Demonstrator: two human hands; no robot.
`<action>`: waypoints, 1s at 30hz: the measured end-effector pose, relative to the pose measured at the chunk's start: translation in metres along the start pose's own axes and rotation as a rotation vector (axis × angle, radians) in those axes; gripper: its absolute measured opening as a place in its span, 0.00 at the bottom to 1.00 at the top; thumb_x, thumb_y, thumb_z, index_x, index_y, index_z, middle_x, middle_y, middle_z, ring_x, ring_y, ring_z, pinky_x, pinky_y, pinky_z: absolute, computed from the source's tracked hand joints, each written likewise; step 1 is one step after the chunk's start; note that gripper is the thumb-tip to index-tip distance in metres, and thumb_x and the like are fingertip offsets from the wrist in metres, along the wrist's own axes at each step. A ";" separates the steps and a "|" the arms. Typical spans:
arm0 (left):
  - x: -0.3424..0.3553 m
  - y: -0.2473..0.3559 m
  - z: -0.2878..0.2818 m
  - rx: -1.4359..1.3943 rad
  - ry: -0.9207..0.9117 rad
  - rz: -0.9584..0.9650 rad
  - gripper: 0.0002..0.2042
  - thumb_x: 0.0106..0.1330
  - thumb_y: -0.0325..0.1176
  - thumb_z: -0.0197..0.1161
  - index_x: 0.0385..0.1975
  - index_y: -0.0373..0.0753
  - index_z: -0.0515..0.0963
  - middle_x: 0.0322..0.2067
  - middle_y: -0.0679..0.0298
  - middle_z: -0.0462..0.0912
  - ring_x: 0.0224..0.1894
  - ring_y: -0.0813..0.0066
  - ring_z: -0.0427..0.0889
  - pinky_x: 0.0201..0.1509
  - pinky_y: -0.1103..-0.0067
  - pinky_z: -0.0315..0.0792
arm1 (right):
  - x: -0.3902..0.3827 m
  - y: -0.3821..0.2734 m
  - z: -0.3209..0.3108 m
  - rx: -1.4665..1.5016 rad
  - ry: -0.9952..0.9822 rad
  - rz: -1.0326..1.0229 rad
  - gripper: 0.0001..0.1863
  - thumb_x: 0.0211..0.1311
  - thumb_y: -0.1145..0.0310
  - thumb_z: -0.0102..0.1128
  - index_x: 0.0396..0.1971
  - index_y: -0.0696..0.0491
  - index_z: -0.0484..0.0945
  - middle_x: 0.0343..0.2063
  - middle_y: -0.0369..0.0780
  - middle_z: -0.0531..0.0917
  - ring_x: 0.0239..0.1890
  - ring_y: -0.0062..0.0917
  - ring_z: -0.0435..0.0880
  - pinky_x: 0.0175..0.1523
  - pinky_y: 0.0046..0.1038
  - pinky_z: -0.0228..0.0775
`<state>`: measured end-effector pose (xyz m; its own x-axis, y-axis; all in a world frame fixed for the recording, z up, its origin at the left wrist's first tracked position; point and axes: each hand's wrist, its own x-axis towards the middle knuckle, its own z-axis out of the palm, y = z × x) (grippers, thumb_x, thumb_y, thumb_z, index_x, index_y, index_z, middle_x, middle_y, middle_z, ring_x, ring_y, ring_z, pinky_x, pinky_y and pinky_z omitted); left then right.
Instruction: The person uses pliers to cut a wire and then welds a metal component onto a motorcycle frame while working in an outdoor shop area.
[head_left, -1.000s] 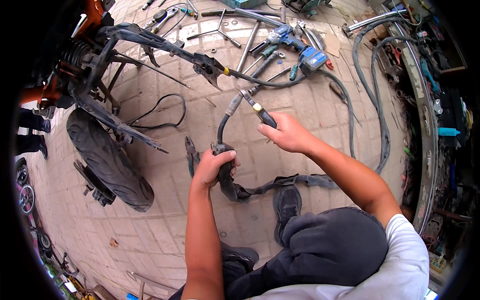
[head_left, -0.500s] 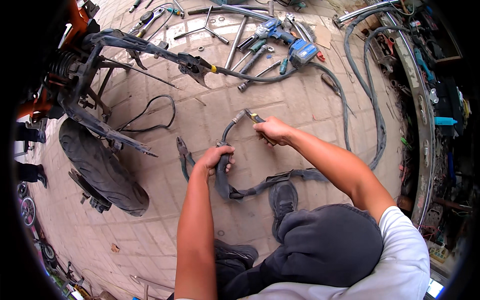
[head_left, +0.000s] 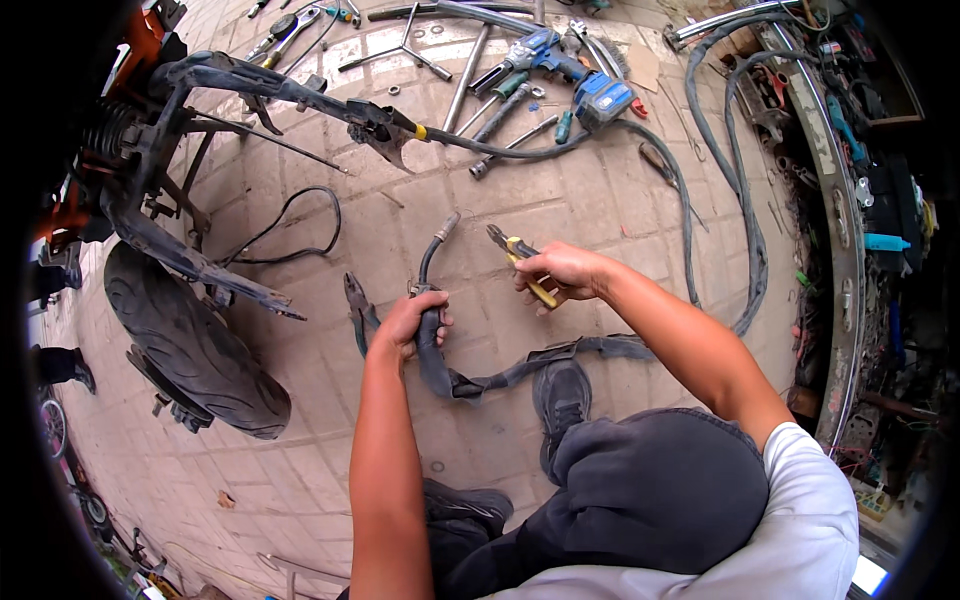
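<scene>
Crouching over the paved floor, you had your left hand [head_left: 412,322] wrapped around a black rubber hose [head_left: 432,345], fingers curled shut on its middle where a metal clamp sat, so that the hose's upper length rose from your fist and curved away to a metal end fitting [head_left: 446,226] above it. Below your grip the hose bent down and to the right, running on into a flat, dark strap-like length [head_left: 560,358] that lay across the pavers toward your right forearm. Your right hand [head_left: 562,272] was closed around the yellow-handled pliers [head_left: 520,260], whose jaws pointed up and to the left, toward the upper part of the hose but clear of it, with bare paving between the tips and the rubber. The two hands were near each other, the right one a little higher and not touching the hose. A second pair of pliers with dark handles [head_left: 358,308] lay on the floor just beside your left hand, on its left. Your shoe [head_left: 562,398] stood on the paving below the strap. Further left lay a black scooter tyre [head_left: 190,345] under a stripped frame [head_left: 190,150], and well beyond the hose, at the top, a blue cordless drill [head_left: 560,62] rested among loose spanners and sockets.
</scene>
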<state>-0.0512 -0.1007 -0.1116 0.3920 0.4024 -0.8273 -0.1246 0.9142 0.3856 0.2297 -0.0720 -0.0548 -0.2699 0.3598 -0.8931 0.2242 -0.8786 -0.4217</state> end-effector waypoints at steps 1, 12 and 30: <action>-0.001 -0.001 -0.004 -0.012 0.007 0.005 0.10 0.61 0.37 0.64 0.29 0.37 0.73 0.21 0.60 0.79 0.16 0.74 0.76 0.18 0.78 0.73 | 0.011 0.008 -0.009 -0.209 0.093 -0.050 0.15 0.62 0.59 0.57 0.34 0.58 0.78 0.32 0.44 0.81 0.33 0.34 0.83 0.34 0.39 0.77; 0.000 0.000 -0.002 -0.025 -0.005 0.021 0.11 0.60 0.37 0.64 0.31 0.36 0.73 0.22 0.59 0.79 0.17 0.73 0.76 0.18 0.77 0.73 | 0.028 -0.024 -0.001 -1.675 0.778 -0.527 0.10 0.57 0.70 0.53 0.34 0.56 0.82 0.46 0.44 0.73 0.52 0.38 0.71 0.55 0.63 0.58; -0.012 0.005 0.010 0.089 0.006 0.070 0.11 0.59 0.38 0.65 0.30 0.37 0.75 0.22 0.59 0.80 0.17 0.76 0.76 0.19 0.79 0.72 | 0.006 -0.025 0.011 0.021 -0.031 -0.060 0.15 0.68 0.59 0.54 0.32 0.56 0.78 0.29 0.41 0.79 0.24 0.28 0.78 0.25 0.31 0.71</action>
<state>-0.0472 -0.1012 -0.0954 0.3794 0.4658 -0.7994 -0.0702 0.8760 0.4772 0.2124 -0.0507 -0.0482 -0.3110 0.4029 -0.8608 0.1866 -0.8622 -0.4709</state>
